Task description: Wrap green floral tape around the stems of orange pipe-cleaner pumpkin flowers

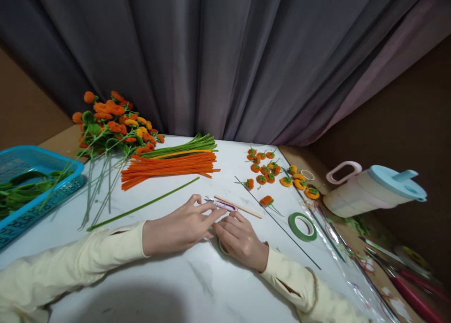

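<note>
My left hand (pixel 181 224) and my right hand (pixel 239 238) meet above the middle of the white table. The fingers of both are bent and pinched close together; what lies between them is hidden. A green curved edge (pixel 221 248) shows under my right hand, perhaps a tape roll, mostly covered. Just beyond the fingertips lie small thread snips (pixel 230 207) with a pale purple handle and a thin wooden stick (pixel 252 211). A single orange flower head (pixel 267 201) with a green base and wire rests to the right. Left of my hands lies a long green pipe cleaner (pixel 148 202).
Orange pipe cleaners (pixel 169 168) and green ones (pixel 186 146) lie behind. Finished orange flowers (pixel 112 111) and a blue basket (pixel 45 158) stand left. Small flower heads (pixel 264 168), green tape (pixel 303 226), a thin dark wire (pixel 282 226), a cup (pixel 369 191) and red-handled pliers (pixel 408 290) are right.
</note>
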Action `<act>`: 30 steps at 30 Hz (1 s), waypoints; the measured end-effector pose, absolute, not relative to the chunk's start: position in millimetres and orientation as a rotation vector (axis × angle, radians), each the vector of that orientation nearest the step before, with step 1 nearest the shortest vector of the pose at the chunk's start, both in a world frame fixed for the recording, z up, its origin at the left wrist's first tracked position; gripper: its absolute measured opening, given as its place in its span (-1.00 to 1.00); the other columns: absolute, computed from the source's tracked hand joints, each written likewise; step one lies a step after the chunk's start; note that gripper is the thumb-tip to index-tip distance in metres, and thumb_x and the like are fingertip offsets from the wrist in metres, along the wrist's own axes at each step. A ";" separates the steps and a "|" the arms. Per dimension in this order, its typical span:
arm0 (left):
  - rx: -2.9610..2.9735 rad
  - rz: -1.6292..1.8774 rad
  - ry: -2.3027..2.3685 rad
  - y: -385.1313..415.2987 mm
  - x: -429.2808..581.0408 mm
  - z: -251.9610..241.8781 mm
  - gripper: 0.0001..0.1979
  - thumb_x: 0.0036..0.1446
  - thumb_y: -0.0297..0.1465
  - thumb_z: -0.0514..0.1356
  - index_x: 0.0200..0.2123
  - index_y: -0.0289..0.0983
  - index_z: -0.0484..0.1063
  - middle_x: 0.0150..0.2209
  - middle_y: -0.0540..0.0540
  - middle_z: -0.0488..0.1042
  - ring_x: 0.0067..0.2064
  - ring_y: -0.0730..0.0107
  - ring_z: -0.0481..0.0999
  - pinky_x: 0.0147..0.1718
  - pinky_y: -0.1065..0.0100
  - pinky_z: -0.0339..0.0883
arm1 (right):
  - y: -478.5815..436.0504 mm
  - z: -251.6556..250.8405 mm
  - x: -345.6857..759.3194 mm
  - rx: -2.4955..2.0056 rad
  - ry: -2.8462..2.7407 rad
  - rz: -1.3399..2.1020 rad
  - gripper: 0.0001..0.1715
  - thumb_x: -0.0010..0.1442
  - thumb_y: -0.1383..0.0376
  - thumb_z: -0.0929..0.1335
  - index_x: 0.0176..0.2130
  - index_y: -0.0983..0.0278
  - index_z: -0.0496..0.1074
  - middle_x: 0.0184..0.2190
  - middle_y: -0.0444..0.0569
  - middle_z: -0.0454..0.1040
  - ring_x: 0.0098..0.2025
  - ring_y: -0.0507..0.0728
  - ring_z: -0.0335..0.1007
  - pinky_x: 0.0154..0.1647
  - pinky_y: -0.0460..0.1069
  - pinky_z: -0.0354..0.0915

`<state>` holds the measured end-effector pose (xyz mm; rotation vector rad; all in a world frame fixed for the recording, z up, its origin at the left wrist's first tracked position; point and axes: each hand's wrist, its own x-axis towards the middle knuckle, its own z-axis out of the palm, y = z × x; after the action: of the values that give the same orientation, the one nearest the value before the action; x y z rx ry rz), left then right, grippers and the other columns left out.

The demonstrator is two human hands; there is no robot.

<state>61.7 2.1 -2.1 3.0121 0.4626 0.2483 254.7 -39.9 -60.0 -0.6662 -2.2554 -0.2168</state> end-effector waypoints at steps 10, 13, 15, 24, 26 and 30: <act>2.992 0.370 0.435 4.0 60.8 1.2 -0.58 0.13 -0.68 0.02 0.08 -0.41 0.16 -0.15 -0.27 0.49 -0.04 0.17 0.40 -0.17 0.25 0.10 | -40.7 -60.0 255.5 -0.646 -2.298 -0.488 -0.81 0.21 0.54 0.24 -0.18 0.48 0.37 -0.64 -0.11 0.34 -0.53 0.06 0.17 -0.46 0.00 0.11; 3.029 0.301 0.407 1.0 60.7 2.4 -0.57 0.14 -0.67 0.04 0.09 -0.39 0.16 -0.23 -0.22 0.52 0.00 0.16 0.39 -0.14 0.23 0.10 | -41.6 -57.4 255.4 -0.607 -2.335 -0.554 -0.76 0.21 0.56 0.18 -0.28 0.46 0.40 -0.65 -0.09 0.31 -0.54 0.08 0.16 -0.47 0.00 0.09; 3.120 0.292 0.357 -3.3 60.4 0.8 -0.57 0.18 -0.65 0.03 0.13 -0.44 0.11 -0.31 -0.19 0.54 0.03 0.14 0.37 -0.11 0.20 0.08 | -41.8 -56.7 254.5 -0.592 -2.339 -0.542 -0.67 0.20 0.57 0.14 -0.43 0.38 0.38 -0.66 -0.07 0.29 -0.53 0.08 0.15 -0.47 0.00 0.09; 3.143 0.370 0.316 -6.4 60.2 0.9 -0.57 0.17 -0.69 -0.02 0.12 -0.46 0.10 -0.30 -0.21 0.52 -0.10 0.19 0.42 -0.16 0.21 0.07 | -42.4 -56.3 252.1 -0.585 -2.344 -0.502 -0.60 0.18 0.58 0.13 -0.54 0.35 0.35 -0.66 -0.06 0.28 -0.54 0.08 0.12 -0.43 0.00 0.14; 3.037 0.306 0.381 -6.2 59.7 5.3 -0.52 0.09 -0.71 0.00 0.10 -0.42 0.12 -0.21 -0.23 0.50 -0.12 0.20 0.41 -0.16 0.22 0.08 | -42.8 -55.8 252.3 -0.587 -2.361 -0.515 -0.66 0.20 0.57 0.15 -0.45 0.40 0.41 -0.63 -0.04 0.32 -0.52 0.09 0.15 -0.43 0.01 0.15; 2.869 0.202 0.597 -13.0 60.9 12.1 -0.75 0.15 -0.64 0.05 -0.10 -0.36 0.27 -0.15 -0.19 0.46 -0.18 0.23 0.40 -0.19 0.25 0.08 | -43.1 -55.5 252.6 -0.557 -2.398 -0.555 -0.74 0.20 0.56 0.19 -0.24 0.58 0.44 -0.60 0.00 0.37 -0.50 0.11 0.19 -0.43 0.03 0.17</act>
<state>60.9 -13.0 12.1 2.8692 0.5974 0.2017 252.6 -43.1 -55.5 -0.5573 -2.3976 -0.5548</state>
